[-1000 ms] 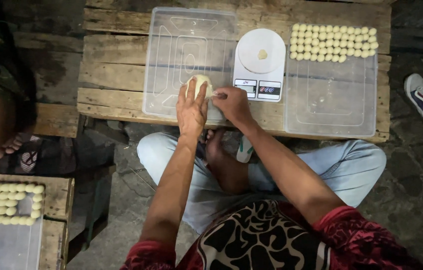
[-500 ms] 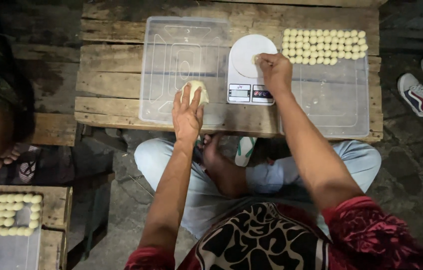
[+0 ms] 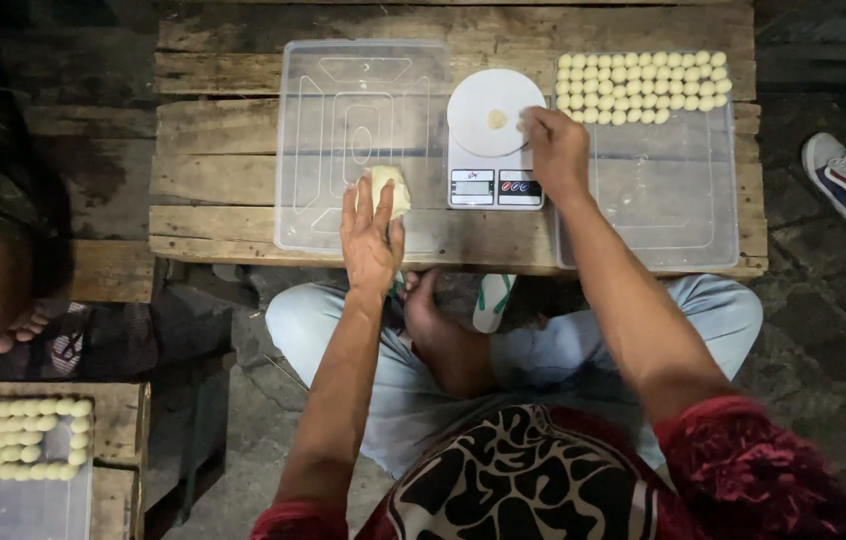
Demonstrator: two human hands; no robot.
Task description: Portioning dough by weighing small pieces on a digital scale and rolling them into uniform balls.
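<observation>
Left hand (image 3: 371,238) fingers lie flat and close together on a pale dough lump (image 3: 390,188), on the clear lid (image 3: 343,110) by the wooden table's (image 3: 213,140) front edge. Right hand (image 3: 555,150) fingers are bunched at the white scale's (image 3: 495,140) plate rim, beside a small dough piece (image 3: 496,119); dough balls (image 3: 638,85) fill the tray (image 3: 663,200) at the far right corner

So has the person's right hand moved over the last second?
Yes. The right hand went from beside the dough lump up and right to the scale plate's edge, next to the small dough piece there.
</observation>
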